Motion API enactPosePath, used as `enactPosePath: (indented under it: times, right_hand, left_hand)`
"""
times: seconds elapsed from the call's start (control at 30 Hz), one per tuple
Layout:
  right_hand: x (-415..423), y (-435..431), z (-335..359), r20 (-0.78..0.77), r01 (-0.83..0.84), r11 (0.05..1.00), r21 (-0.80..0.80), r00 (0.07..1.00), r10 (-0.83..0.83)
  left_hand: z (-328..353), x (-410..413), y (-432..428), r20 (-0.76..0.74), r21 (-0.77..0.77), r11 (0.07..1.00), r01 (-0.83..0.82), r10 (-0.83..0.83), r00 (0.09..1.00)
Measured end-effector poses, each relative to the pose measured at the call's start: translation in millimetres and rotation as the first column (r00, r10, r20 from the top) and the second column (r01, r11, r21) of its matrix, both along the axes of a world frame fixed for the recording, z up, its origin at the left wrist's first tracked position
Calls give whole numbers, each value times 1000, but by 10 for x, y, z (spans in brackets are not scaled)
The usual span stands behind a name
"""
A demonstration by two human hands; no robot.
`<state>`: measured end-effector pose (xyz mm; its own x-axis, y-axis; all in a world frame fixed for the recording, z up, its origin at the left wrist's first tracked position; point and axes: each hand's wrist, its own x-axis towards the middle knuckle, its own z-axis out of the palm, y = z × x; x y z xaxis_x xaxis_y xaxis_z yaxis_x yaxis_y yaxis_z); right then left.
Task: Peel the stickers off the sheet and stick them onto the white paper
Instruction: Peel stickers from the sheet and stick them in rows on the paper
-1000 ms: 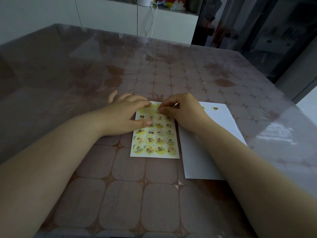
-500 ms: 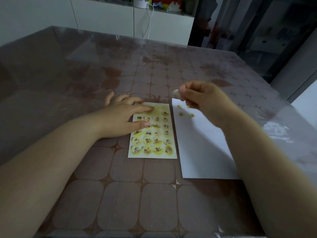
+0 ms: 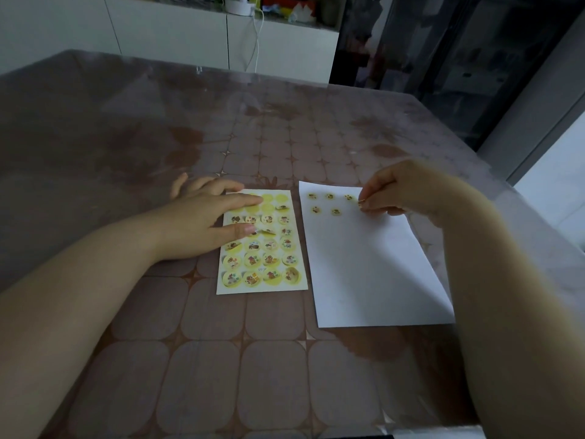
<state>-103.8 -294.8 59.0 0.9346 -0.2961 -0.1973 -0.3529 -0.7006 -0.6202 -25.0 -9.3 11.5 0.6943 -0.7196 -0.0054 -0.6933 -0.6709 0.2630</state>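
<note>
A sticker sheet (image 3: 262,248) with rows of small round yellow stickers lies on the table. Its top rows show bare yellow circles. My left hand (image 3: 202,217) rests flat on the sheet's left side, fingers straight, holding it down. To the right lies the white paper (image 3: 373,267) with several small stickers (image 3: 329,196) near its top edge. My right hand (image 3: 402,191) hovers over the paper's top right corner and pinches a small sticker (image 3: 361,202) between thumb and forefinger, right at the paper's surface.
The table (image 3: 190,359) has a brown patterned cloth under a clear cover. Its right edge runs close to the paper. White cabinets (image 3: 177,36) stand beyond the far edge, and a dark glass door (image 3: 459,58) is at the back right.
My right hand peeled a sticker from the top of the sheet, lifted it, and carried it right to the paper's top right corner. My left hand stayed on the sheet.
</note>
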Motion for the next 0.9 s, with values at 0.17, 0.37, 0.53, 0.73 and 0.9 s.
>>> enactPosePath:
  times: [0.17, 0.37, 0.53, 0.73, 0.9]
  right_hand:
    - [-2, 58, -31, -25, 16, 1000, 25, 1000, -16]
    - [3, 78, -32, -81, -19, 999, -35, 997, 16]
    - [39, 74, -70, -83, 28, 997, -71, 996, -34]
    - [58, 117, -120, -9, 49, 990, -135, 999, -51]
    - [69, 141, -119, -9, 44, 985, -167, 999, -46]
  left_hand:
    - [2, -6, -5, -5, -5, 1000, -2, 2, 1000]
    - [-4, -3, -2, 0, 1, 1000, -2, 2, 1000]
    - [-13, 2, 16, 0, -14, 1000, 7, -7, 1000]
    - [-10, -3, 17, 1, -4, 1000, 3, -3, 1000]
    - [-14, -6, 26, 3, -9, 1000, 12, -12, 1000]
